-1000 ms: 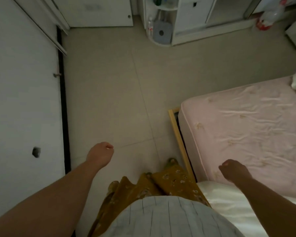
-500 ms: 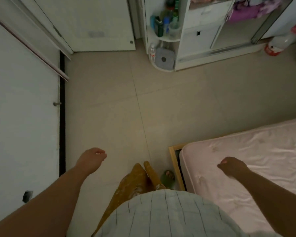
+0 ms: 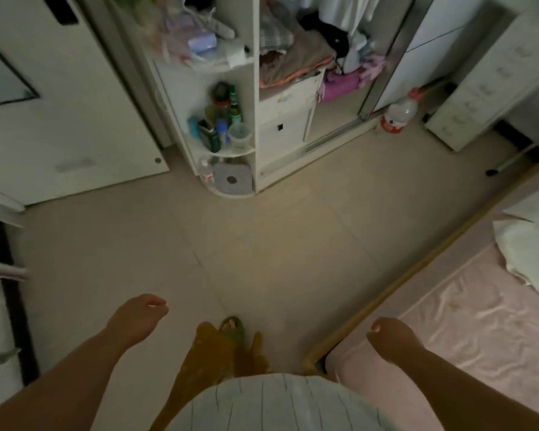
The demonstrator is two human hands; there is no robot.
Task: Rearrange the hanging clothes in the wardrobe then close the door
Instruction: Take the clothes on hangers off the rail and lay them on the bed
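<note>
**Walking up to the open wardrobe, hands empty**

I'm crossing the floor (image 3: 277, 244) with nothing in either hand. My left hand (image 3: 136, 320) hangs loosely curled, fingers relaxed, holding nothing; my right hand (image 3: 392, 339) is the same, loose and empty, out over the corner of the pink mattress (image 3: 467, 325). The wardrobe (image 3: 287, 119) stands well ahead of my fingertips, open, with the hanging clothes (image 3: 346, 10) up at the top edge of view above a heap of folded things. The sliding door (image 3: 386, 57) sits to the right of the opening, far beyond my right fingers.

What could go wrong? The wooden bed frame (image 3: 386, 293) runs just inside my right hand, so a careless stride could clip it. The big bottle (image 3: 397, 115) stands by the door's track; I judge it could be knocked over, or perhaps get in the door's way. The dim light and the crowded rail could let a garment slip off when I reach in.

Compared with half a second ago, my view has tipped up: the wardrobe fills more of the frame, the clothes rail now shows, and the bed has swung off to my right.
</note>
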